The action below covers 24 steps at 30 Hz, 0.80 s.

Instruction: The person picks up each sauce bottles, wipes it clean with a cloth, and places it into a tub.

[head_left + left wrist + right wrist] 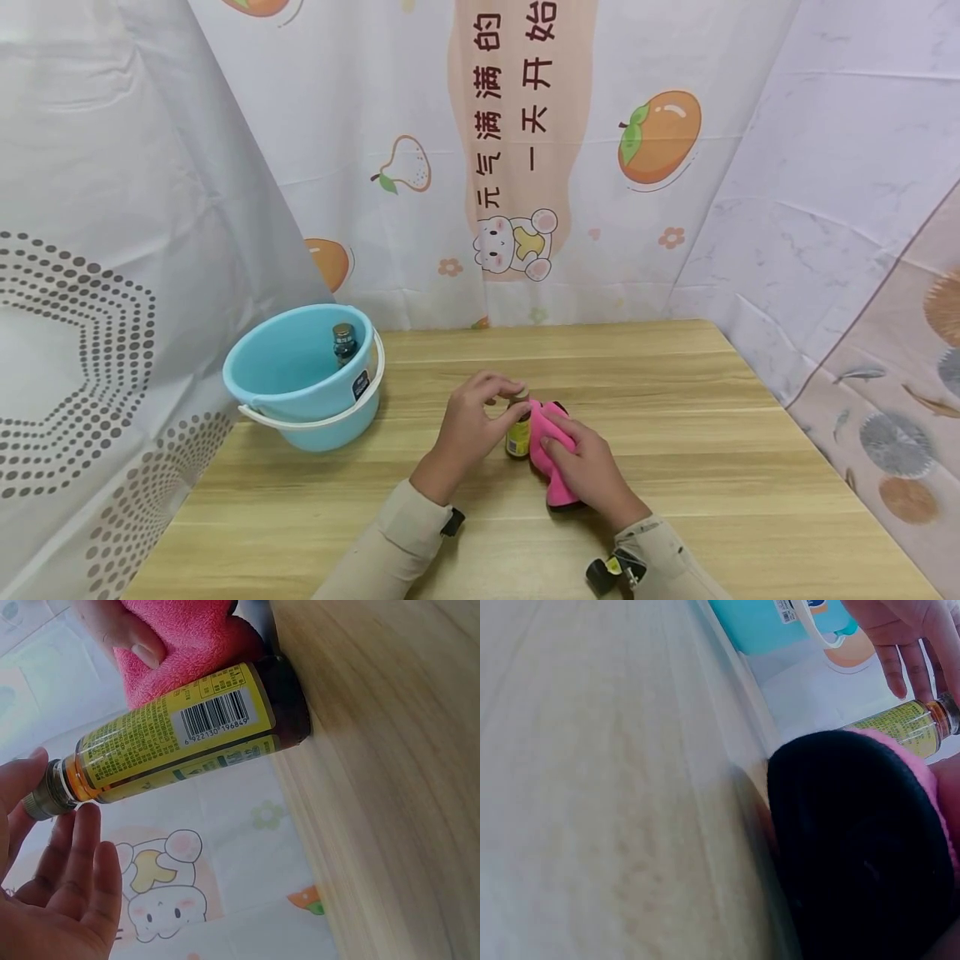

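Observation:
A small dark glass bottle (517,440) with a yellow label stands upright on the table. My left hand (468,425) pinches its cap (49,793) between thumb and forefinger, the other fingers held loosely apart from the glass. In my right hand (588,467) is a pink terry cloth (187,645) with a black backing (855,840). The cloth is pressed up against the bottle's right side. In the left wrist view the barcode on the label faces the camera, and the right thumb lies on the pink side of the cloth.
A light blue bucket (300,429) with a white handle stands at the table's back left. Inside it is another dark bottle (344,343) with a gold-coloured cap. The wooden table (712,467) reaches back to a printed curtain (420,242).

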Each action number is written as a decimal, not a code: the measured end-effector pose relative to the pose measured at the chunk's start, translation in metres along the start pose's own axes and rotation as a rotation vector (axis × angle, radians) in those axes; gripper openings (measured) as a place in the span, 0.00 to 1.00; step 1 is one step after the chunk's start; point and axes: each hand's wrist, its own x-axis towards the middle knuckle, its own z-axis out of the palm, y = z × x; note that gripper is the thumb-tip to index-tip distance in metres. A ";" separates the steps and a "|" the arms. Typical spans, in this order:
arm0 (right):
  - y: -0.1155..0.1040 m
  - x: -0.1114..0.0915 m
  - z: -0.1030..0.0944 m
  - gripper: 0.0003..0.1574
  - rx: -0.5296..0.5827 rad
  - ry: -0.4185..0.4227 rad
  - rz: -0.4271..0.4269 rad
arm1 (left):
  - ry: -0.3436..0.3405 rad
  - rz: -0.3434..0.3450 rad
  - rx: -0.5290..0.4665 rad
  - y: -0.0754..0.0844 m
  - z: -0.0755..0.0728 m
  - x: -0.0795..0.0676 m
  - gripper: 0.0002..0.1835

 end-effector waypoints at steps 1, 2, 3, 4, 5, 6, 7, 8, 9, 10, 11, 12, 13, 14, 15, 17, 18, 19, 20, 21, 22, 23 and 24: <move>0.000 0.000 0.000 0.28 -0.005 0.000 0.000 | 0.000 0.003 -0.002 0.000 0.000 0.000 0.14; 0.001 0.000 0.000 0.28 -0.006 0.003 -0.001 | -0.001 0.006 -0.002 0.000 0.000 0.000 0.13; 0.001 0.000 0.001 0.28 0.001 0.006 -0.003 | 0.001 0.012 -0.002 0.000 0.000 0.000 0.13; 0.001 0.000 0.001 0.28 0.008 0.009 -0.008 | 0.001 0.013 0.001 0.000 0.000 0.000 0.13; 0.001 0.000 0.002 0.28 0.016 0.010 -0.011 | 0.005 0.014 0.004 -0.001 0.000 -0.001 0.13; 0.002 0.000 0.003 0.28 0.024 0.010 -0.016 | 0.007 0.014 0.009 -0.001 -0.001 -0.001 0.13; 0.002 0.000 0.005 0.28 0.033 0.009 -0.021 | 0.010 0.014 0.014 -0.001 -0.001 -0.001 0.12; 0.002 0.000 0.006 0.28 0.040 0.009 -0.028 | 0.013 0.013 0.017 -0.001 -0.001 -0.002 0.12; 0.002 0.000 0.007 0.27 0.046 0.011 -0.033 | 0.017 0.016 0.018 -0.001 -0.002 -0.002 0.12; 0.002 0.000 0.007 0.27 0.046 0.014 -0.037 | 0.016 0.013 0.019 -0.001 -0.002 -0.002 0.12; 0.002 0.000 0.008 0.27 0.045 0.021 -0.038 | 0.015 0.015 0.017 -0.001 -0.002 -0.002 0.12; 0.002 0.000 0.008 0.27 0.045 0.030 -0.041 | 0.012 0.016 0.016 -0.001 -0.003 -0.002 0.11; 0.003 0.000 0.008 0.27 0.043 0.040 -0.043 | 0.008 0.018 0.016 -0.001 -0.003 -0.002 0.11; 0.003 0.000 0.007 0.27 0.045 0.049 -0.046 | 0.005 0.020 0.016 -0.001 -0.002 -0.002 0.11; 0.002 -0.001 0.007 0.27 0.051 0.057 -0.049 | 0.002 0.022 0.016 -0.001 -0.002 -0.002 0.11; 0.002 -0.001 0.006 0.27 0.065 0.068 -0.063 | -0.003 0.022 0.020 -0.001 -0.002 -0.002 0.11; 0.001 -0.002 0.005 0.26 0.073 0.071 -0.073 | -0.004 0.023 0.019 -0.002 -0.002 -0.002 0.11; 0.001 -0.002 0.004 0.26 0.085 0.073 -0.085 | -0.004 0.025 0.018 -0.002 -0.001 -0.001 0.11; 0.000 -0.002 0.004 0.26 0.099 0.077 -0.103 | -0.004 0.027 0.017 -0.002 -0.001 -0.001 0.11; 0.000 -0.002 0.003 0.26 0.109 0.083 -0.120 | -0.004 0.031 0.016 -0.002 -0.001 -0.001 0.11; -0.001 -0.002 0.002 0.26 0.120 0.087 -0.138 | -0.004 0.033 0.015 -0.002 -0.001 -0.001 0.11; -0.001 -0.002 0.002 0.26 0.132 0.093 -0.155 | -0.004 0.034 0.014 -0.002 -0.001 -0.001 0.11; -0.002 -0.002 0.002 0.26 0.141 0.099 -0.177 | -0.004 0.037 0.012 -0.001 -0.001 -0.001 0.11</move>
